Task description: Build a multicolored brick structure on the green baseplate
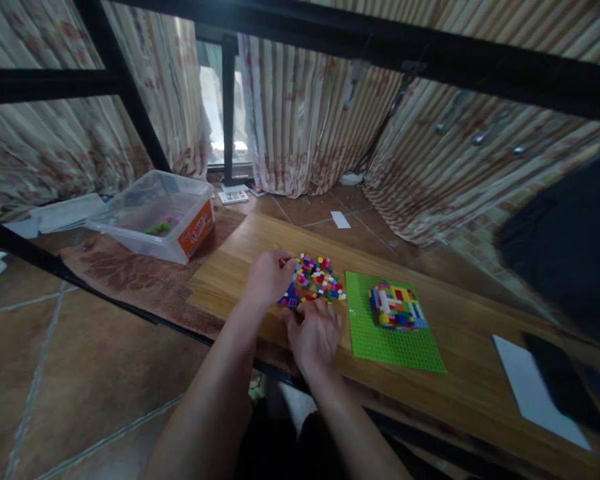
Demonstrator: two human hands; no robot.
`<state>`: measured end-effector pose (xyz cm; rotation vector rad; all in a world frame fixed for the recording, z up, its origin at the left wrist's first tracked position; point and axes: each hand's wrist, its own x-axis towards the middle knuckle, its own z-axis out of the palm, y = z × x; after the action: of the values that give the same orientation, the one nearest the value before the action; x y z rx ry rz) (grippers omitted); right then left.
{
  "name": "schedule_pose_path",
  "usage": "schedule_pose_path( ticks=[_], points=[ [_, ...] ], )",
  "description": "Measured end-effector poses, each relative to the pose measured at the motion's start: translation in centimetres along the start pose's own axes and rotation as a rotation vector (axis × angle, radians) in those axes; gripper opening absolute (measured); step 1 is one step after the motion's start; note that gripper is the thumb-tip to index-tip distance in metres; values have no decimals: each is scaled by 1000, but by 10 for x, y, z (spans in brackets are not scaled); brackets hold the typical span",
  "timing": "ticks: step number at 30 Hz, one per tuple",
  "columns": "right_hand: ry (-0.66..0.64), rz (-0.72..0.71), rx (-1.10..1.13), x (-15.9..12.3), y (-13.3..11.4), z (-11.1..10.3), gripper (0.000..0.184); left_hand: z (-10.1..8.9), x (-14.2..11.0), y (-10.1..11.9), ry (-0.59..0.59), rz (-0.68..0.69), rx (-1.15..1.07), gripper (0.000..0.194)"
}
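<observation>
Small multicoloured toy building bricks [320,275] lie in a loose pile on the wooden board. At the pile's left edge, my left hand [269,279] is closed, with a dark red brick [282,263] showing at its thumb and forefinger. My right hand [316,332] is at the near edge of the pile, palm down and fingers bent, its thumb apart from them; it appears to hold nothing. Blue and purple bricks [292,300] lie between the two hands. To the right, a block-shaped build of mixed bricks [397,307] stands on a green baseplate [395,353].
The wooden board [460,340] rests on a black-framed table. A clear plastic box [153,207] with an orange label and a few pieces inside stands on a brown cloth at left. A white sheet [535,393] and a dark flat object [563,380] lie at right. Black bars cross above.
</observation>
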<state>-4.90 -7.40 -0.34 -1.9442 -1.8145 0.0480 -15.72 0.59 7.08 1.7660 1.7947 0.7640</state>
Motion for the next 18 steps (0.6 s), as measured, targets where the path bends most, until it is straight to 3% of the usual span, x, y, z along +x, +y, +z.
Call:
schedule_pose_path(
  ticks=[10, 18],
  points=[
    [-58, -9, 96, -9, 28, -21, 14, 4, 3, 7, -43, 20, 43, 32],
    [-42, -3, 172, -15, 42, -25, 10, 14, 1, 11, -55, 39, 56, 33]
  ],
)
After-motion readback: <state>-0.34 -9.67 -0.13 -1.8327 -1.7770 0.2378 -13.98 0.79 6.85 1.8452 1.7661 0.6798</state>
